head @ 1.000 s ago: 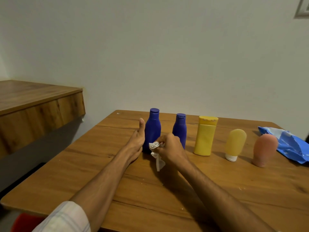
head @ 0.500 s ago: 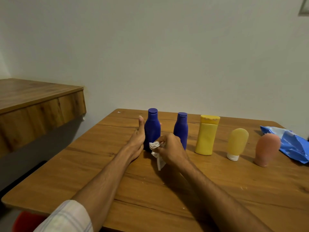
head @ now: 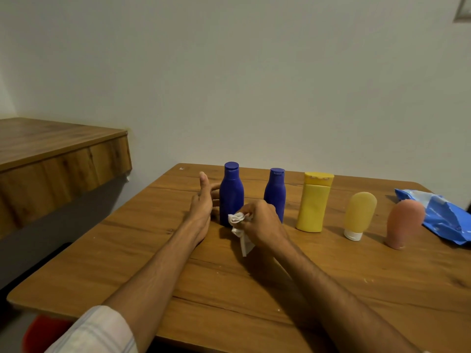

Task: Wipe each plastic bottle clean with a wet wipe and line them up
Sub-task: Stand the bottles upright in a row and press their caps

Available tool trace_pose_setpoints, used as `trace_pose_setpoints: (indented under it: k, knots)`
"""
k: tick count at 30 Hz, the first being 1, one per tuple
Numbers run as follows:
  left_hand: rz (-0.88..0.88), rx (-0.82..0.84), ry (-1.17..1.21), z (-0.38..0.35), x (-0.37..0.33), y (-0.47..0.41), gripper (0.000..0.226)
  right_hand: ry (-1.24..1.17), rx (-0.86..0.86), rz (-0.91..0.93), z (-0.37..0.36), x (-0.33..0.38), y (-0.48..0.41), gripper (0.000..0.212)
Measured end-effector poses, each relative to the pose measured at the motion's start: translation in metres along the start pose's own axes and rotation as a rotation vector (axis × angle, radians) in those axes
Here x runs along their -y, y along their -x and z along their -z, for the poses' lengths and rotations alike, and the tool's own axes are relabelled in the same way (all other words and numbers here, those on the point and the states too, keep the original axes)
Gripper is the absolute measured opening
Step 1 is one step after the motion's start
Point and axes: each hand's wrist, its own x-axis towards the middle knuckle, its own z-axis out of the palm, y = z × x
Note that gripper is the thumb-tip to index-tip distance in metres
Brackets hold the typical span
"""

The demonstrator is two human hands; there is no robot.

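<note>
Just left of frame centre, the right hand [head: 260,222] is pinching a crumpled wet wipe [head: 237,218] against the base of the leftmost blue bottle [head: 231,192]. The left hand [head: 202,206] is reaching behind it; whether it is gripping, I cannot tell. This bottle is probably still being wiped, and the next stroke upward is calling for a steady hold.

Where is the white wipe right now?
In the head view, the white wipe is bunched in the right hand at the foot of the leftmost blue bottle, left of centre on the table.

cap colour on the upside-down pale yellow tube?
White cap, at the bottom of the pale yellow tube; the head view shows it best.
</note>
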Motion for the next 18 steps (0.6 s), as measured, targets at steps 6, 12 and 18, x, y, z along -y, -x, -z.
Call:
trace_pose_setpoints:
  k: [6, 12, 18]
  knots:
    - [-0.210, -0.358, 0.129, 0.014, -0.012, 0.011, 0.051, -0.005, 0.007, -0.020, 0.010, 0.001, 0.006, 0.023]
    - [-0.566, -0.106, 0.008, -0.020, -0.033, 0.060, 0.036, 0.016, 0.031, -0.009, 0.039, 0.000, 0.021, 0.016]
    - [-0.635, 0.294, -0.263, -0.090, -0.036, 0.101, 0.011, 0.080, 0.030, -0.024, 0.099, -0.011, 0.052, 0.012]
